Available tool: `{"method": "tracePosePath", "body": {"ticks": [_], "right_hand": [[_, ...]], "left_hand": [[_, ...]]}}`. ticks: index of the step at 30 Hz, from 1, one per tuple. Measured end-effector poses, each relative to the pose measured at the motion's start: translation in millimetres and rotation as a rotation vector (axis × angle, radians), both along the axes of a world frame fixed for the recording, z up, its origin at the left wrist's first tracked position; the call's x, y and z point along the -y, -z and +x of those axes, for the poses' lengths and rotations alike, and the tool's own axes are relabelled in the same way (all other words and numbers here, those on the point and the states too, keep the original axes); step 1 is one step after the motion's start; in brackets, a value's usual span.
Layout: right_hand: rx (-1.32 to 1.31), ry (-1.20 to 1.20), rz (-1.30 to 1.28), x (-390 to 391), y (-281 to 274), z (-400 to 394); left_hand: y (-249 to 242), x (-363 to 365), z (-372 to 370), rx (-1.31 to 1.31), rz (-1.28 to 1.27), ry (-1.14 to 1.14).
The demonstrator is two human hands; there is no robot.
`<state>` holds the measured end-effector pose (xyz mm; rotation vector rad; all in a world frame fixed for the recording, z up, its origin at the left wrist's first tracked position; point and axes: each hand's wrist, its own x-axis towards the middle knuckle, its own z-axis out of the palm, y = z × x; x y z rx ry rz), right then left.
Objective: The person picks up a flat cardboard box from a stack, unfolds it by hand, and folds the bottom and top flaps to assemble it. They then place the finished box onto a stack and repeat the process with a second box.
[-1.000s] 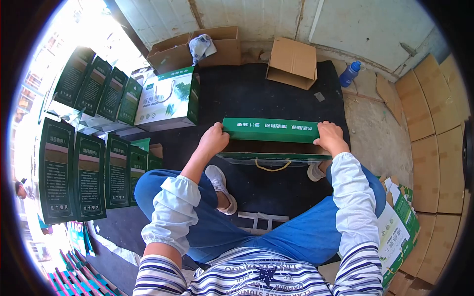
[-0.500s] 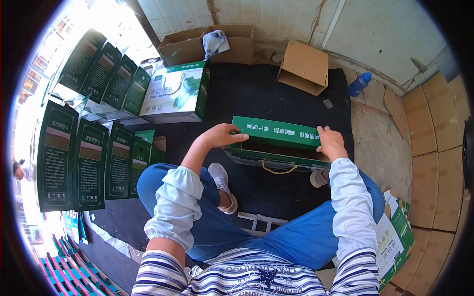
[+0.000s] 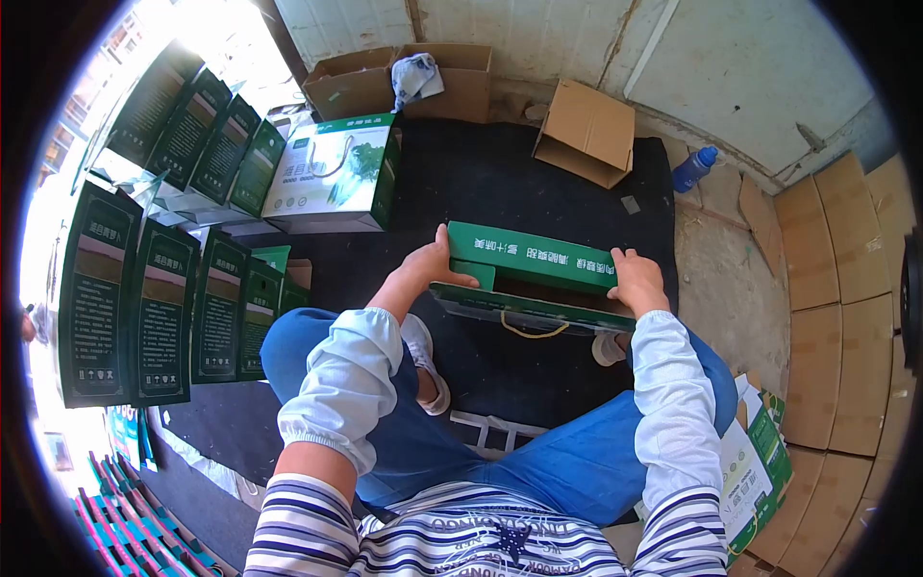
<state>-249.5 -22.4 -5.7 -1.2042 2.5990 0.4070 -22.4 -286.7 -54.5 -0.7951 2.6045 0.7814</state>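
Note:
A green cardboard gift box (image 3: 538,252) with white lettering on its long top flap stands in front of me, its top partly open onto a dark inside. A yellow cord handle (image 3: 535,333) hangs on the side nearer me. My left hand (image 3: 433,264) grips the left end, thumb lying over a small green end flap (image 3: 473,275) that is folded inward. At the right end, my right hand (image 3: 638,281) holds the box, fingertips by the long flap and thumb near the opening. The fingers behind the box edges are partly hidden.
Standing green cartons (image 3: 163,308) line the left, beside a white and green gift box (image 3: 327,178). Brown boxes (image 3: 588,130) and a blue bottle (image 3: 694,169) are at the back. Stacked brown cartons (image 3: 812,250) and flat green packaging (image 3: 755,471) lie right. A black mat (image 3: 481,173) covers the floor.
The left end flap has come into view, folded inward under my left thumb. My left index finger now points up along the box end. My right hand keeps its hold.

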Motion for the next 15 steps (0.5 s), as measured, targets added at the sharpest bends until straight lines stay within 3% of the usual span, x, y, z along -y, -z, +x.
{"method": "tracePosePath", "body": {"ticks": [9,12,14,15], "right_hand": [[0.073,-0.024,-0.09,-5,-19,3],[0.165,0.157,-0.592,-26,-8,-25],[0.146,0.373,-0.359,-45,-21,-40],[0.371,0.556,-0.352,-55,-30,-42]], "left_hand": [[29,-3,5,-0.051,-0.156,0.04],[28,-3,8,-0.079,-0.159,0.048],[28,-2,6,-0.057,-0.159,0.058],[28,-2,7,-0.062,-0.163,0.057]]}}
